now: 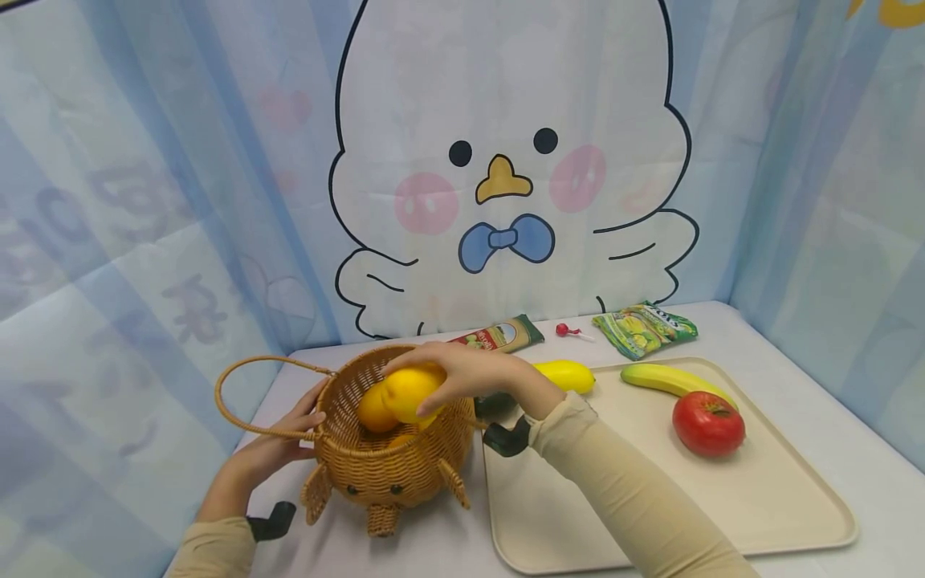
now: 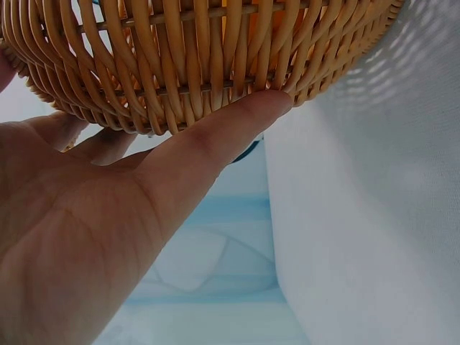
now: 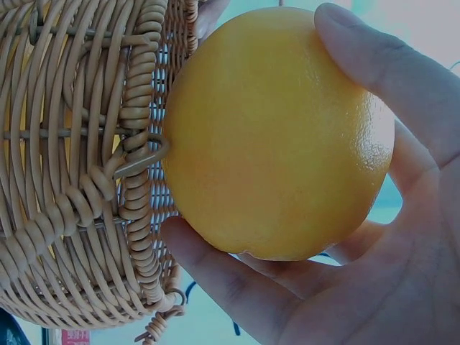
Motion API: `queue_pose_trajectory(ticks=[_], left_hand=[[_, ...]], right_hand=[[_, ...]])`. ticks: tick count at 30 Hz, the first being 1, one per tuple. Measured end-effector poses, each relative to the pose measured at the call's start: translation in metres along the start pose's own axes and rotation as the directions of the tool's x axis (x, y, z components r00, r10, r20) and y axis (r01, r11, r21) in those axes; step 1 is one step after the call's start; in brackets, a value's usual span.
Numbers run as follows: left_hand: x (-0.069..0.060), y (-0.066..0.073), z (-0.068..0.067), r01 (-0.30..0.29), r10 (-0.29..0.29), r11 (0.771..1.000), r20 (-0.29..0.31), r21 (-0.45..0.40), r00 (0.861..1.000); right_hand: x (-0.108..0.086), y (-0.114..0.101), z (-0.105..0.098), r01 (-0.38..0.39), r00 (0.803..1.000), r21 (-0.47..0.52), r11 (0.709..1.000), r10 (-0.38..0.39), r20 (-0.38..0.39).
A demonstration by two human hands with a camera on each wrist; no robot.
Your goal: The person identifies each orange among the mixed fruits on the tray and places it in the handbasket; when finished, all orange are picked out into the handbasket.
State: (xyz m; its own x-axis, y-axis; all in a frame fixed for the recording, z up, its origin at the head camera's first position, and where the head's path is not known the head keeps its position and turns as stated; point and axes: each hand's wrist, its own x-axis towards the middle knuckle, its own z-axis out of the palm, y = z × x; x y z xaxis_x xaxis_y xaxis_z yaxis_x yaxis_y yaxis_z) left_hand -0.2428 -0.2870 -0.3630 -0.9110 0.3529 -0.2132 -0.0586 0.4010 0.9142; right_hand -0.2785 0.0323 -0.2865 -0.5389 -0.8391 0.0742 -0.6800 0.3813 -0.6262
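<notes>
A wicker basket (image 1: 426, 466) with an animal face and a hoop handle stands on the table. My right hand (image 1: 470, 371) grips a round yellow fruit (image 1: 412, 393) just inside the basket's opening. In the right wrist view, fingers and thumb wrap around the yellow fruit (image 3: 273, 136), close to the woven rim (image 3: 140, 194). Beneath it lies an orange (image 1: 373, 408), and more orange-coloured fruit shows lower in the basket. My left hand (image 1: 278, 441) rests against the basket's left side. In the left wrist view, one straight finger of the left hand (image 2: 93, 215) presses along the weave.
To the right, a beige tray (image 1: 578, 514) carries a red apple (image 1: 708, 424), a banana (image 1: 672, 377) and a yellow fruit (image 1: 567, 376). Behind lie a green-and-red packet (image 1: 509, 334), a red lollipop (image 1: 564, 330) and a green snack bag (image 1: 643, 329). A printed curtain (image 1: 506, 104) hangs at the back.
</notes>
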Motion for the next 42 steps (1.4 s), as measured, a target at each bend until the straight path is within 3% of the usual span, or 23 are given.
queue_pose_trajectory(ticks=[19, 29, 42], left_hand=[[0.0, 0.002, -0.001, -0.016, 0.017, 1.0, 0.022, -0.02, 1.0], [0.001, 0.001, -0.001, 0.004, -0.004, 1.0, -0.001, 0.002, 1.0], [0.001, 0.001, -0.001, 0.003, -0.003, 1.0, 0.0, 0.003, 1.0]], right_hand=[[0.006, 0.002, 0.002, -0.021, 1.0, -0.006, 1.0, 0.021, 0.002], [0.014, 0.009, 0.005, -0.032, 0.999, 0.036, 0.999, 0.031, 0.013], [0.023, 0.008, 0.001, -0.069, 0.996, 0.015, 0.998, 0.068, 0.057]])
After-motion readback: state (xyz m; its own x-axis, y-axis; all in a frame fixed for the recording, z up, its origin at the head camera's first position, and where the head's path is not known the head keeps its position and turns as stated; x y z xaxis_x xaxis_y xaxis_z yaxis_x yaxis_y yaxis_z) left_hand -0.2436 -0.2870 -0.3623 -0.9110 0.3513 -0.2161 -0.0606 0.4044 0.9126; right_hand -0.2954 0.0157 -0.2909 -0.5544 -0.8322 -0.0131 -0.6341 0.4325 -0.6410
